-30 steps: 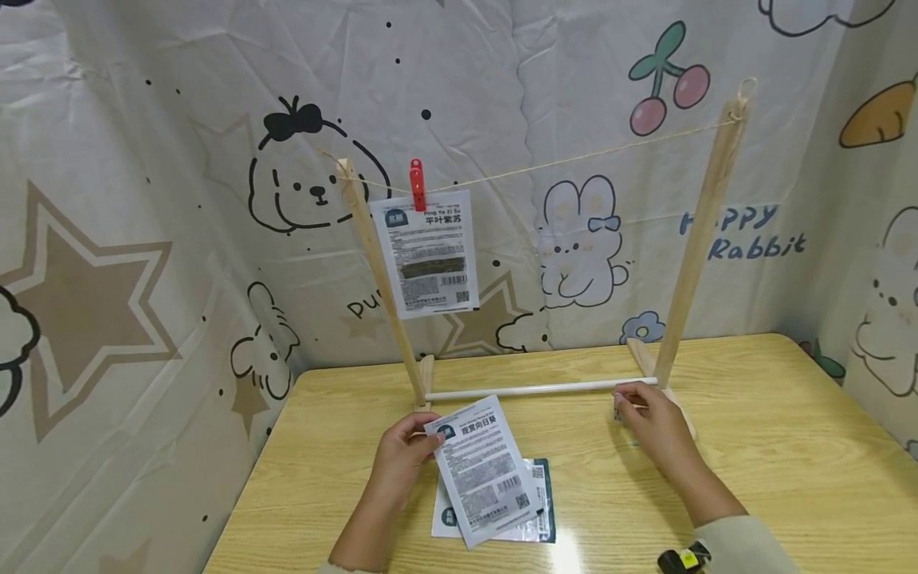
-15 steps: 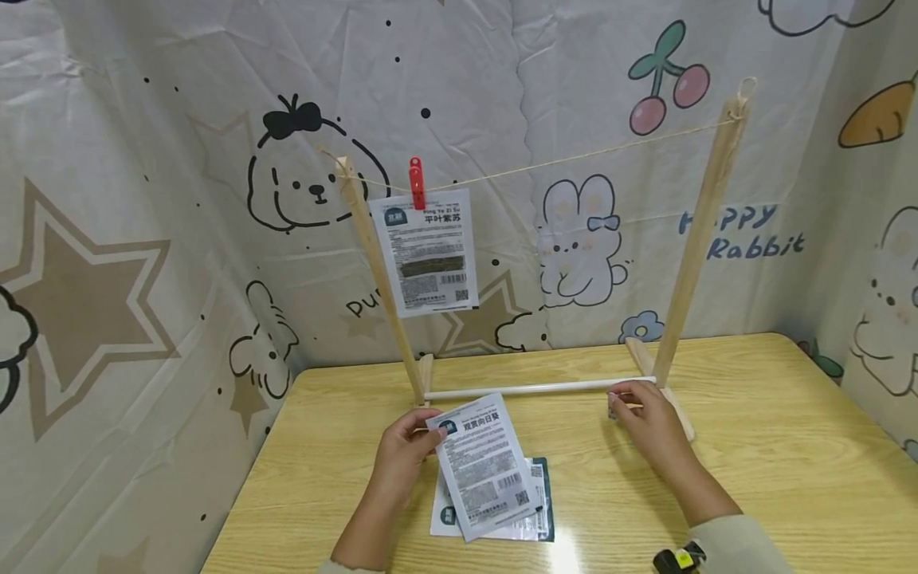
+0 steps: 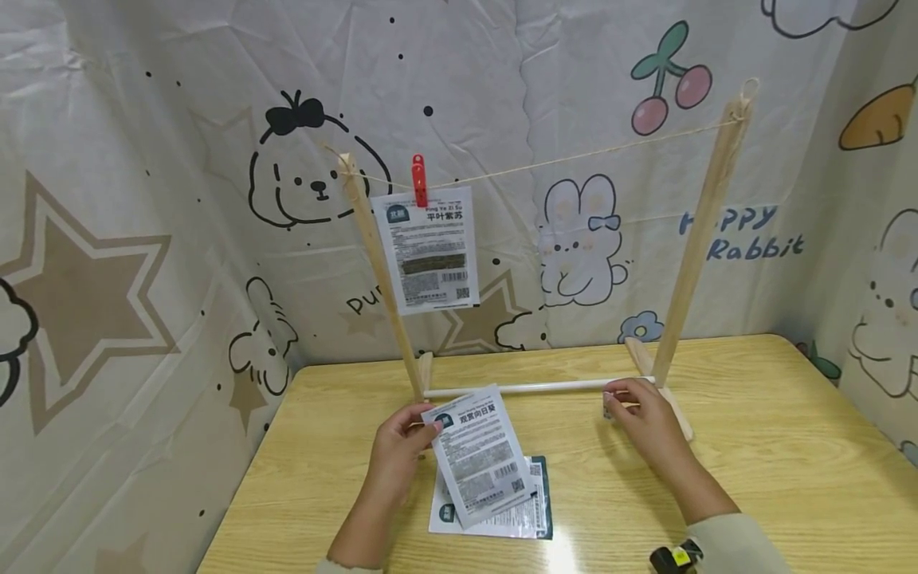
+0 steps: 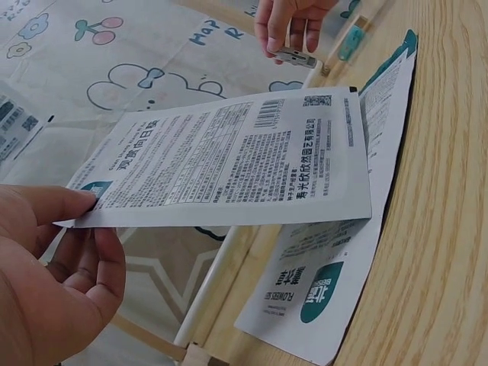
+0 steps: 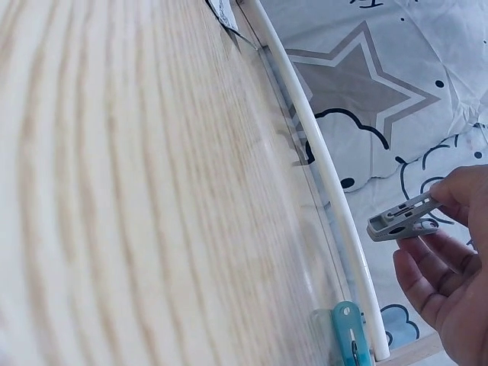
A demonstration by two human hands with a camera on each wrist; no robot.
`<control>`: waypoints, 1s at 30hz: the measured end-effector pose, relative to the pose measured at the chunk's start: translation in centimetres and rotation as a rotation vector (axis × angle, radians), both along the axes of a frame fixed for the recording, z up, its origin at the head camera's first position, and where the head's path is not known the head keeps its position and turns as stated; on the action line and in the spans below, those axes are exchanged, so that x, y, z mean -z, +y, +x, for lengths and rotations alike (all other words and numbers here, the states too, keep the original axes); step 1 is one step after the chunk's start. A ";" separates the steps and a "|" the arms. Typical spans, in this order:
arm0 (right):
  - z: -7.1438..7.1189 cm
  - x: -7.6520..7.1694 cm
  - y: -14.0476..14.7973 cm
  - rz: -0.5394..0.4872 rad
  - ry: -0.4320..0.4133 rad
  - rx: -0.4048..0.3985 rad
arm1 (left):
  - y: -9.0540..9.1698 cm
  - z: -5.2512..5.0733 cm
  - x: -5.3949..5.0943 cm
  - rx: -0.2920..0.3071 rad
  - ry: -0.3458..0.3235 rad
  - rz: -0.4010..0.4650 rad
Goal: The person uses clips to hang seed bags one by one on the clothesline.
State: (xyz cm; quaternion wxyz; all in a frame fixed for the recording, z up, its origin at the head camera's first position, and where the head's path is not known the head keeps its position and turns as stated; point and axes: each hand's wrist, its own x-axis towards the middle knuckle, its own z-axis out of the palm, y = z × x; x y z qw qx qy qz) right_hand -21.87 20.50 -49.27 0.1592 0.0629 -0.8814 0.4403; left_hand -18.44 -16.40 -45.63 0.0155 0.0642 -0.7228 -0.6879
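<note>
My left hand (image 3: 396, 451) pinches the upper left corner of a white printed packet (image 3: 482, 456) between thumb and fingers, tilted above another packet (image 3: 543, 510) that lies on the table. In the right wrist view my right hand (image 5: 457, 263) pinches a grey clothespin (image 5: 400, 217) by its handle end. A teal clothespin (image 5: 351, 334) lies by the white rod in that view. Behind the hands, a third packet (image 3: 429, 255) hangs from a string (image 3: 559, 162) under a red clip (image 3: 419, 182).
Two wooden posts (image 3: 699, 247) hold the string, with a white rod (image 3: 552, 387) joining them low down, just beyond the hands. A black object with a yellow mark (image 3: 676, 556) is at the right sleeve. A printed cloth (image 3: 502, 72) stands behind the table (image 3: 789, 446).
My right hand has shifted slightly left with the grey clothespin, away from the right post. The packet in my left hand has risen a little.
</note>
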 end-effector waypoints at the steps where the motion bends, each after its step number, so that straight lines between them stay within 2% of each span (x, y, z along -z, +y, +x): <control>1: 0.0 0.0 0.0 0.003 0.003 -0.002 | 0.0 0.1 -0.1 -0.003 0.000 -0.008; 5: 0.2 -0.1 0.0 0.012 0.015 -0.008 | 0.0 0.3 -0.3 -0.017 0.003 -0.023; 12: 0.3 -0.5 0.1 0.009 0.044 -0.009 | 0.0 0.4 -0.8 -0.020 0.020 0.005; 30: 0.3 -0.8 0.5 0.024 0.032 -0.005 | -0.2 0.2 -1.7 -0.015 0.065 0.052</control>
